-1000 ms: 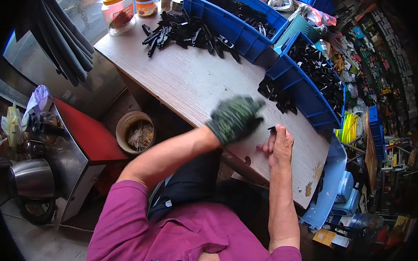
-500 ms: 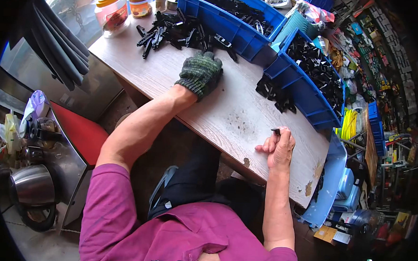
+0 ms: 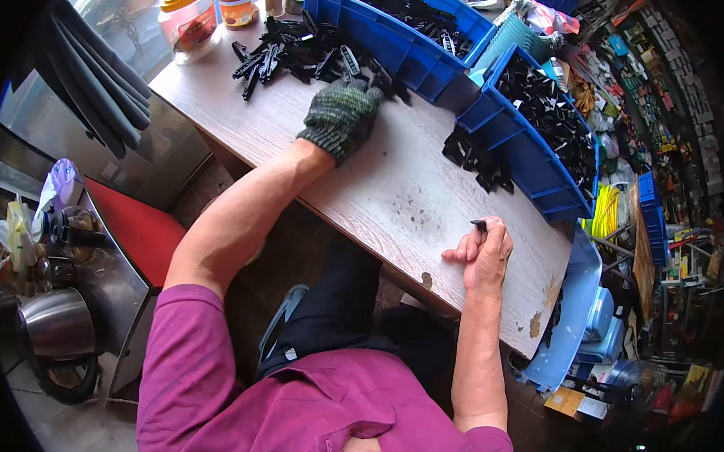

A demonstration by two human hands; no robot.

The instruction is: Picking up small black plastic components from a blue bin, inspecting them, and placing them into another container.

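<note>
My left hand (image 3: 340, 120), in a dark green knitted glove, reaches to the edge of a pile of long black plastic parts (image 3: 285, 52). Its fingers are closed on one slotted black plastic part (image 3: 350, 62), which sticks up past the fingertips. My bare right hand (image 3: 488, 255) is held over the right side of the table, fingers curled. Between its thumb and forefinger is a small black plastic piece (image 3: 479, 225), mostly hidden by the fingers. A small heap of short black pieces (image 3: 473, 160) lies beyond that hand.
Two blue bins (image 3: 388, 33) (image 3: 523, 144) of black parts line the far side of the pale wooden table (image 3: 405, 179). Lidded jars (image 3: 188, 22) stand at the far left. A steel kettle (image 3: 58, 322) is at left; a light blue tub (image 3: 571, 335) sits beside the right edge.
My gloved left hand has drawn slightly left and nearer, and a slotted black part now stands tilted up at its fingertips. The right hand has barely moved, still pinching its piece.
</note>
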